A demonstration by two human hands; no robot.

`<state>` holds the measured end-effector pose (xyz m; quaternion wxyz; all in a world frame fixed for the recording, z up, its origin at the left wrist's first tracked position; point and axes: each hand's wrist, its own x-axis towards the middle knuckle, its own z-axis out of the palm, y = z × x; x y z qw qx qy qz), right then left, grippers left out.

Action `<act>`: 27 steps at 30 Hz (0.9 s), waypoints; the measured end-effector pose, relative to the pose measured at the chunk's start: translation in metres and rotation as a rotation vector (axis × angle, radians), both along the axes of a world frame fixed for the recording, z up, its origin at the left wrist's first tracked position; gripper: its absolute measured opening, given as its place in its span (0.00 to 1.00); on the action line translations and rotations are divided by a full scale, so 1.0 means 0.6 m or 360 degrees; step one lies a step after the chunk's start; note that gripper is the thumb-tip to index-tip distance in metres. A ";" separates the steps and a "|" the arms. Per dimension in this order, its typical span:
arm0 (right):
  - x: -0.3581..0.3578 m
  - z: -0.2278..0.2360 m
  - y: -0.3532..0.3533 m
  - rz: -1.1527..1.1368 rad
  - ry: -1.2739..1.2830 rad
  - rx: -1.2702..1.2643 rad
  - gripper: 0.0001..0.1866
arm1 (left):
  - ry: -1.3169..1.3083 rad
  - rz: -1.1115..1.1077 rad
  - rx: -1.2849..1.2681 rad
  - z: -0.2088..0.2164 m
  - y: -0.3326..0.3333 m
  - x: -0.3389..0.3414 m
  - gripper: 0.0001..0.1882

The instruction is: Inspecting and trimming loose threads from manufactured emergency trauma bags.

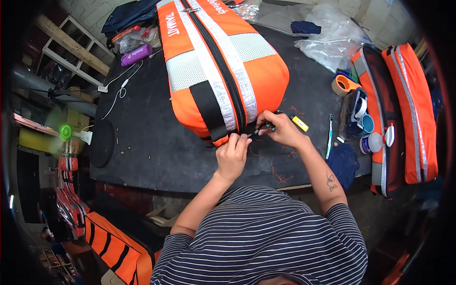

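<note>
A large orange bag (273, 78) with silver reflective strips and white mesh patches lies on the dark table, its near end toward me. A black zipper (223, 71) runs along its top down to that end. There, my left hand (232, 154) is closed, fingertips pinching a short black piece (253, 134) at the zipper's lower end. My right hand (285, 130) is closed just to the right, gripping a small dark tool (269, 127) whose tip meets that black piece. The fingers cover most of the tool, so its kind is unclear.
Beside my right hand lies a yellow object (299, 122), then a toothbrush (329, 137) and a dark blue cloth (343, 164). Orange bags (411, 114), a tape roll (342, 85) and a white bottle (373, 142) stand at right. A purple bottle (137, 55) and white cable (116, 92) are left.
</note>
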<state>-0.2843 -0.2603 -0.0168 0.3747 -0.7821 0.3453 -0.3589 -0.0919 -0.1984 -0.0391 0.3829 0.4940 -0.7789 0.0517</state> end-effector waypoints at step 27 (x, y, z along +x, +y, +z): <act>0.007 0.000 0.010 -0.0083 -0.0169 0.0236 0.14 | 0.0256 -0.0256 -0.0036 -0.013 -0.011 -0.011 0.26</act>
